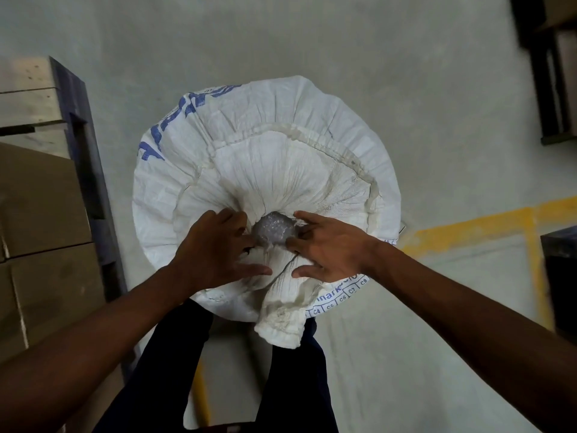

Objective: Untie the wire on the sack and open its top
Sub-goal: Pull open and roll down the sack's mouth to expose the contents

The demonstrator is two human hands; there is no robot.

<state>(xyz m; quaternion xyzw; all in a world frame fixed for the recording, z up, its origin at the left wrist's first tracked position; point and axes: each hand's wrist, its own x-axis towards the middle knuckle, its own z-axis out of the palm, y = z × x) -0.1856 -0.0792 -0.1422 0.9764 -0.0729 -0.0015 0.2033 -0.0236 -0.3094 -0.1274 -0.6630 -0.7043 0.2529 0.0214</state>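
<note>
A big white woven sack (274, 145) with blue print stands upright on the floor below me. Its top is gathered in pleats toward a small opening, where a clear plastic inner liner (273, 229) shows as a greyish bulge. A thin dark wire (282, 268) runs down the bunched neck, which flops toward me. My left hand (215, 248) rests on the gathered fabric left of the opening, fingers curled into the pleats. My right hand (331, 248) is on the right side, fingers spread and pressing on the fabric. Whether either hand pinches the fabric is unclear.
A wooden pallet with blue blocks (78, 126) and cardboard boxes (40, 239) stand close on the left. Dark pallet racking (549, 73) is at the top right, another dark block (562, 276) at the right. Yellow floor lines (468, 232) run right of the sack. My dark trouser legs (175, 370) are below.
</note>
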